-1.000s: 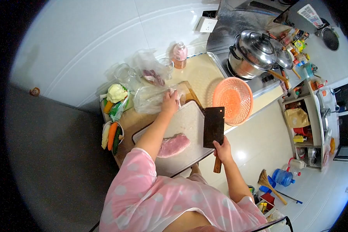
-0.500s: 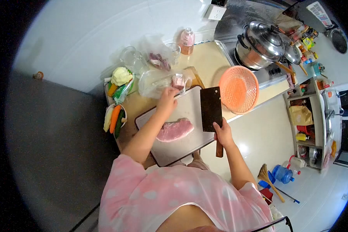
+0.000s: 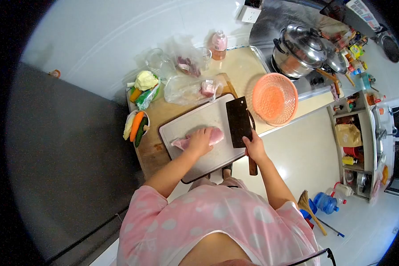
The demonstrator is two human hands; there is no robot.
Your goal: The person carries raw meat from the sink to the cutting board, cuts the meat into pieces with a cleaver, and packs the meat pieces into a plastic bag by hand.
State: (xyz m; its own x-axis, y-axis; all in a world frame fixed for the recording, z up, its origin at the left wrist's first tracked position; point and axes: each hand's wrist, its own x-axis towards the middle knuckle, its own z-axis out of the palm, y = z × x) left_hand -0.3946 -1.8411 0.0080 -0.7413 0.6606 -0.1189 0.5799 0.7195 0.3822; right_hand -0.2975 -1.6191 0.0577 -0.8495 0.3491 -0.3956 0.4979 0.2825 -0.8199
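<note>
- Two hands are now at the board (image 3: 224, 153); half a second ago the left hand (image 3: 200, 141) was beside the clear bag (image 3: 177, 91), and it has since come back onto the meat (image 3: 216, 134).
- In my judgement this shifts the work from the bag to the meat; a smaller pink piece (image 3: 208, 88) stays in the bag, beyond the left fingers.
- The meat lies flat on the board beneath the left fingers, showing on both sides of them; no cut shows in its visible part.
- Left hand: back upward, forearm slanting in from the elbow, fingers slightly spread over the meat; their undersides are hidden, so I cannot tell whether they grip or only rest.
- Right hand (image 3: 253, 145): fingers clamped around the knife (image 3: 239, 122) where blade meets handle; handle pointing back towards the body, blade reaching forward past the fingers; it is over the board's right edge, touching or not I cannot tell.
- The orange basket (image 3: 289, 102) sits on the tabletop (image 3: 235, 68), ahead and to the right of the right fingers.
</note>
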